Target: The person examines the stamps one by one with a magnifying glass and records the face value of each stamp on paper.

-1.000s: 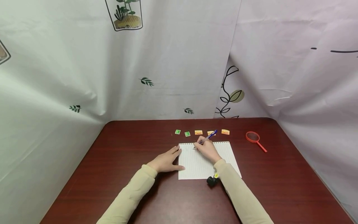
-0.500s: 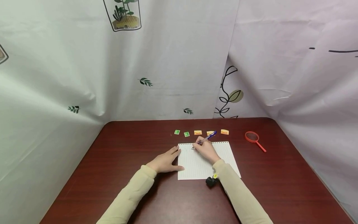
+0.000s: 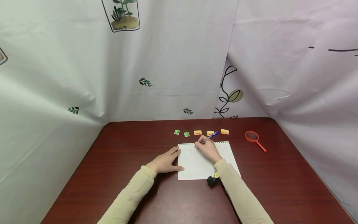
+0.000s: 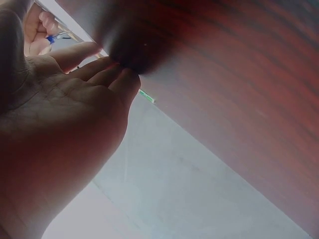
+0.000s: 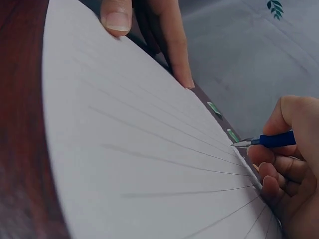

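Observation:
In the head view a lined loose sheet of paper (image 3: 193,169), punched along its far edge, lies on the table. My right hand (image 3: 209,151) pinches a blue pen (image 3: 214,134) over the sheet's upper part. In the right wrist view the pen (image 5: 279,140) has its metal tip at the paper's punched edge; I cannot tell whether it touches. My left hand (image 3: 165,162) rests at the sheet's left edge with fingers extended, thumb and fingertips on the paper (image 5: 124,124). Its palm (image 4: 65,104) shows in the left wrist view.
Beyond the sheet lie green stamp-like pieces (image 3: 186,134) and orange ones (image 3: 197,132) in a row. A red magnifying glass (image 3: 252,137) is to the right. A black device (image 3: 211,181) sits by the right wrist. Patterned white cloth (image 3: 173,62) hangs behind the table (image 3: 126,137).
My right hand shifts slightly left, then a little right and away from me, with the pen along the sheet's top. The left hand stays in place.

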{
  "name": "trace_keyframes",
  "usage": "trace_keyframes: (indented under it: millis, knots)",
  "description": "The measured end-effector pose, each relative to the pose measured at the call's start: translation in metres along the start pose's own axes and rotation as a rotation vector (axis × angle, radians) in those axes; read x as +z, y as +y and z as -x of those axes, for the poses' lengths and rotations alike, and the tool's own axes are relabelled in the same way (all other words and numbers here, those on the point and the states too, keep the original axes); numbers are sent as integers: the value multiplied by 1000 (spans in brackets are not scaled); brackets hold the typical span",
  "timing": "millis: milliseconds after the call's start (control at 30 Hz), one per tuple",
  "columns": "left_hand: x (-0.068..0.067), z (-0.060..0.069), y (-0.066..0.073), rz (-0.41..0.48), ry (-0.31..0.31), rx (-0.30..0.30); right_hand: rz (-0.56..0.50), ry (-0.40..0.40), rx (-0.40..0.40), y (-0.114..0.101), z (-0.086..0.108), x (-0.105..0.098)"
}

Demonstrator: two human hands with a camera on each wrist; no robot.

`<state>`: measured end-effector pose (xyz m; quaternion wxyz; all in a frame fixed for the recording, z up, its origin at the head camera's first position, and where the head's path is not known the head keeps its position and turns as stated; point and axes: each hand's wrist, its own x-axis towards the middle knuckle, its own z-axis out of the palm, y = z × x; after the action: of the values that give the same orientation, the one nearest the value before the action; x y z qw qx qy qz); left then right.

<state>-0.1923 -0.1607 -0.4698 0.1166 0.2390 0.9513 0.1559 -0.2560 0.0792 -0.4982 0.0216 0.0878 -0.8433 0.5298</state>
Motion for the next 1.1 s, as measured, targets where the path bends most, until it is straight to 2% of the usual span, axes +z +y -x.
trace_keyframes:
  millis: [300,533,1100]
  knots:
    - [2,-1,-2,-3,6,-8,20,-38,-50,-1,2,2]
    - [1,-1,-1,10,6,-3,7,-13,-16,1,0,1]
    - [1,-1,-2,7,3,-3,-15,4,-7,2,0,1]
